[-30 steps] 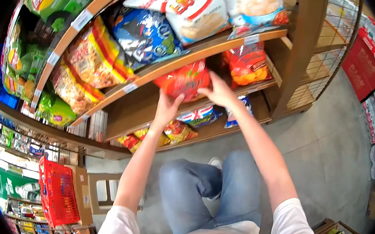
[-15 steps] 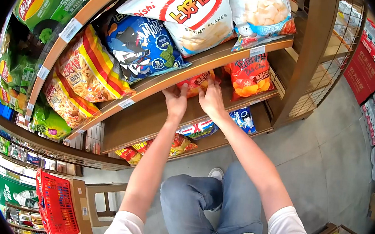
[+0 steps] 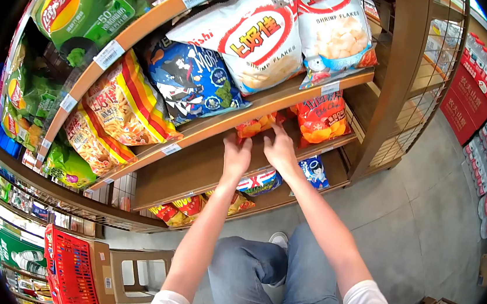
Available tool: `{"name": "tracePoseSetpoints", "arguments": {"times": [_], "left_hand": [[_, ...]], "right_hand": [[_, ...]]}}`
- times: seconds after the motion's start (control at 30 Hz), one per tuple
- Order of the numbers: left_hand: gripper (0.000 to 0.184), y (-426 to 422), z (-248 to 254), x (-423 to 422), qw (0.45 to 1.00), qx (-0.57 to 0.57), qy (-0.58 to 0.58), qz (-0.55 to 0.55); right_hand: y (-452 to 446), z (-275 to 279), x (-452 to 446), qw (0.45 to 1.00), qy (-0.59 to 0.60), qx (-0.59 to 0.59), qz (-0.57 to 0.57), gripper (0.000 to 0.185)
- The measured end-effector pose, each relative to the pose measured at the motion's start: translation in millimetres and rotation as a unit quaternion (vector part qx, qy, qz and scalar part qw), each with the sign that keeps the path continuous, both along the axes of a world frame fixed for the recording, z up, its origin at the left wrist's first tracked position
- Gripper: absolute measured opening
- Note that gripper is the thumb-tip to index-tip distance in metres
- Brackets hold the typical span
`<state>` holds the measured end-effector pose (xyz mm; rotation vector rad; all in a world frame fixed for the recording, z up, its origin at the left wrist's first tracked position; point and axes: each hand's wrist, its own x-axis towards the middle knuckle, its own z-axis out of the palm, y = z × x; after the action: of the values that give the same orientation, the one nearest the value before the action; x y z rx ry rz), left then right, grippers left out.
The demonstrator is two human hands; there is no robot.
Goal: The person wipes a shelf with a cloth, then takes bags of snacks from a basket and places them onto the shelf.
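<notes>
A red chip bag (image 3: 256,126) lies on the middle shelf, its upper part hidden under the shelf above. At its lower left edge is my left hand (image 3: 236,156), fingers apart and partly under the shelf edge. My right hand (image 3: 279,148) is at the bag's right side, fingers spread, fingertips close to or touching it. To the right, another red chip bag (image 3: 322,122) stands upright on the same shelf. White shrimp flake bags (image 3: 261,39) and a blue bag (image 3: 195,80) fill the shelf above.
Bags lie on the bottom shelf (image 3: 334,187) below my hands. A brown shelf post (image 3: 391,96) with wire mesh rises at right. Stacked bottles (image 3: 483,157) stand farther right. At lower left are a red basket (image 3: 72,270) and a stool (image 3: 138,256).
The red bag has moved away from me, from in front of the shelf edge to under the upper shelf. My hands have drawn back slightly and their fingers have opened from it.
</notes>
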<state>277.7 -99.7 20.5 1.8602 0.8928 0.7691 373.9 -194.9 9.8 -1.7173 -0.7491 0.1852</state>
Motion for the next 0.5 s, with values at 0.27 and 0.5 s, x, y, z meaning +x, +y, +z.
{"name": "tracePoseSetpoints", "arguments": {"times": [0.27, 0.5], "left_hand": [[0.045, -71.8, 63.1, -50.8, 0.885, -0.4, -0.224, -0.087], [0.038, -56.4, 37.5, -54.5, 0.902, -0.367, -0.225, -0.017]], "right_hand": [[-67.8, -5.6, -30.6, 0.97, 0.17, 0.171, -0.012, 0.03], [-86.1, 7.9, -27.1, 0.988, 0.097, 0.1, -0.07, 0.033]]}}
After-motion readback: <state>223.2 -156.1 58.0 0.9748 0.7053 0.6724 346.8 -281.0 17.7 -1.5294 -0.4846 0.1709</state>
